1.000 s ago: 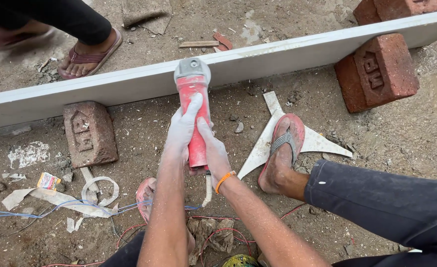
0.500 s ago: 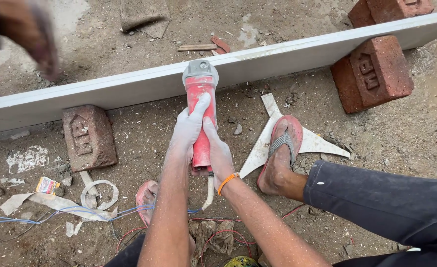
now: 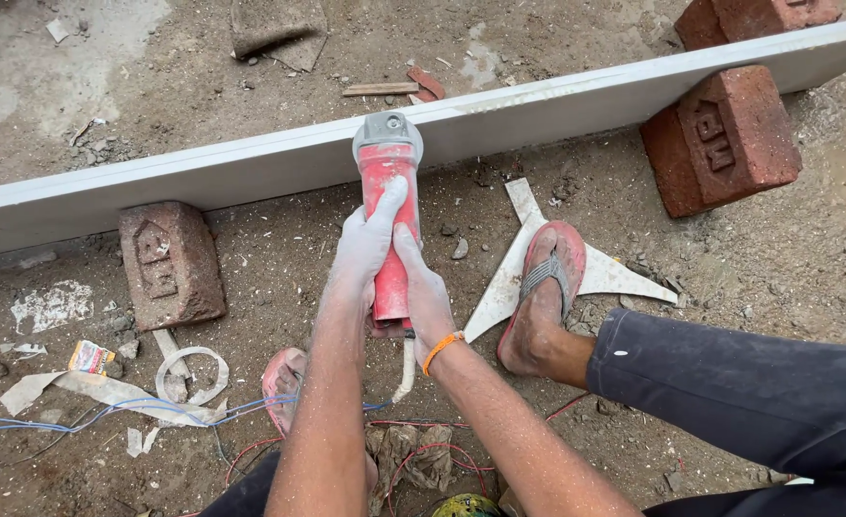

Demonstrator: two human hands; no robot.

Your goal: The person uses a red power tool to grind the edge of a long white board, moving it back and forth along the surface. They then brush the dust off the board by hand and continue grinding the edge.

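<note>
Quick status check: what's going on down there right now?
Left hand, right hand grip red grinder. Head at white slab edge. Brick beside; nothing blocking.

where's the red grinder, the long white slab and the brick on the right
red grinder (image 3: 387, 206), head view, on its red body above the hands
long white slab (image 3: 250, 170), head view, on its face
right brick (image 3: 724, 139), head view, on its stamped top

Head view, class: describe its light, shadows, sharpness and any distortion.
Head view: soft, even daylight, with only faint shadows under the long white board; no glare; the red grinder, both hands and the bricks are sharp; the board bows slightly, suggesting wide-angle distortion.
</note>
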